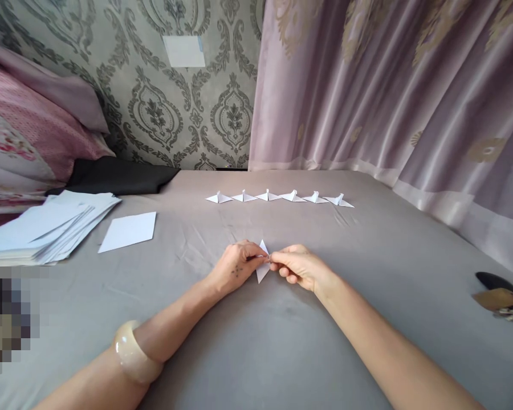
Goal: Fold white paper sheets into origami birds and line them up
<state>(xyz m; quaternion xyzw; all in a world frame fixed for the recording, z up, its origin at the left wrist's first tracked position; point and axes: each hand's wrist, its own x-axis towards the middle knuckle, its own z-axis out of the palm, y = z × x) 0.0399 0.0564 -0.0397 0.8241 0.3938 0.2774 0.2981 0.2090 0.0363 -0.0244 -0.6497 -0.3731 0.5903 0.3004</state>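
Between my two hands is a small folded white paper piece [262,277], with pointed ends showing above and below my fingers. My left hand [239,265] grips it from the left, thumb and fingers closed on it. From the right, my right hand [298,266] pinches its side edge between thumb and forefinger. My fingertips hide the middle of the paper. Farther back, several folded white paper figures [267,196] stand in a row on the grey cloth surface [256,353], each with flat pointed sides and a raised middle.
At left lie a stack of white paper [43,228] and a single white sheet [128,231]. Behind them is a black cloth [119,175]. Keys [512,313] and a brown item [493,299] lie at the right edge. Pink curtains [325,102] border the back right.
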